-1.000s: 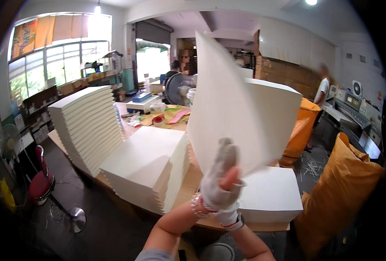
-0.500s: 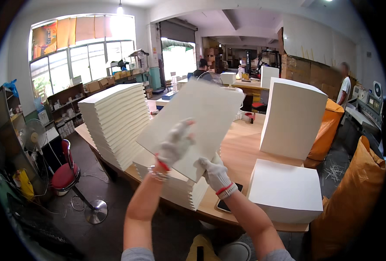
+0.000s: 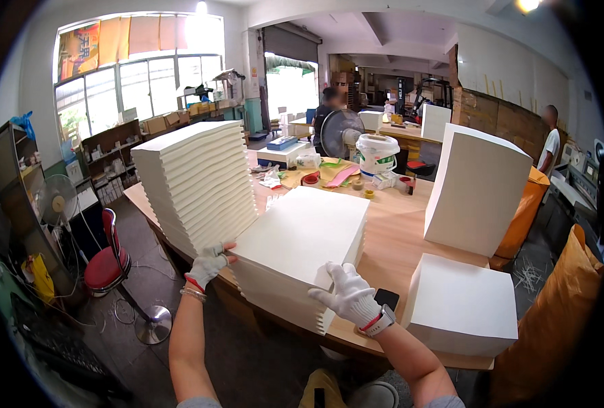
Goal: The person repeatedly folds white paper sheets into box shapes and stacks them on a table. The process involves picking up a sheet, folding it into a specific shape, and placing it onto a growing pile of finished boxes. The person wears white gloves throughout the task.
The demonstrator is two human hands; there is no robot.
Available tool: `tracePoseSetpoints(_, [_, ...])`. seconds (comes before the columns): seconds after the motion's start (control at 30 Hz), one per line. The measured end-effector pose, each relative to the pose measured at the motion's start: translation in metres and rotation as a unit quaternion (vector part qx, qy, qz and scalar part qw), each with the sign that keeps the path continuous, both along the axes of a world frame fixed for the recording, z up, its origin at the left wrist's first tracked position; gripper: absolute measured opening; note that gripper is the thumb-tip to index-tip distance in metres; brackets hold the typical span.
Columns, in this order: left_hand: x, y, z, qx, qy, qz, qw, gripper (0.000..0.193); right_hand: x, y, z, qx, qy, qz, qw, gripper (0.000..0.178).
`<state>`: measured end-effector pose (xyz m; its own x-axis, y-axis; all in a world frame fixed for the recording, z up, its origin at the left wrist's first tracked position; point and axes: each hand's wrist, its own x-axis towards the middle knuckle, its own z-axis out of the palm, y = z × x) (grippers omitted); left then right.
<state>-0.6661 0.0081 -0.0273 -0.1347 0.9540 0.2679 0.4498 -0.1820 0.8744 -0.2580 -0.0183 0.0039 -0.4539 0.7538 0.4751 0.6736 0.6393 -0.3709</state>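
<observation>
A stack of white paper blocks (image 3: 308,221) with scalloped sides lies on the wooden table before me. At its near left corner is my left hand (image 3: 210,265), in a white glove with bare fingertips, its fingers stretched out against the top edge. My right hand (image 3: 349,292), gloved too, rests at the near right corner with thumb and fingers spread. Neither hand grips anything. Farther left stands a taller stack of the same scalloped blocks (image 3: 193,190). A dark phone (image 3: 386,299) lies beside my right wrist.
On the right are a tall white paper stack (image 3: 475,190) and a lower one (image 3: 462,299). Behind sit a white bucket (image 3: 377,156), a fan (image 3: 341,132), tape rolls and coloured papers. Orange sacks (image 3: 553,313) flank the table. Two people are farther off.
The white sheet-like block I held tilted in the air now lies on the near stack. My hands have parted to its two near corners, and the right has let go.
</observation>
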Motion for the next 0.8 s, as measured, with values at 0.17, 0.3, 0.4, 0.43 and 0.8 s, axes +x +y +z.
tracePoseSetpoints(0.17, [-0.017,0.009,-0.007,-0.024,-0.062,-0.008,0.998,0.039,-0.003,0.005,-0.002,0.018,0.008,0.01,1.0,0.076])
tracePoseSetpoints(0.3, [-0.012,0.006,0.011,-0.027,-0.07,-0.049,0.996,0.038,-0.004,0.003,-0.002,0.005,0.007,-0.004,1.0,0.074])
tracePoseSetpoints(0.4, [-0.009,0.003,0.015,-0.021,-0.05,-0.048,0.997,0.038,-0.004,0.003,-0.005,0.011,0.012,-0.006,1.0,0.073])
tracePoseSetpoints(0.43, [-0.01,0.003,0.017,-0.027,-0.046,-0.042,0.998,0.038,-0.005,0.003,-0.007,0.013,0.015,-0.006,1.0,0.072])
tracePoseSetpoints(0.8, [-0.035,0.03,-0.023,0.008,0.082,0.022,0.996,0.042,0.065,-0.035,-0.029,-0.128,0.148,0.077,0.978,0.075])
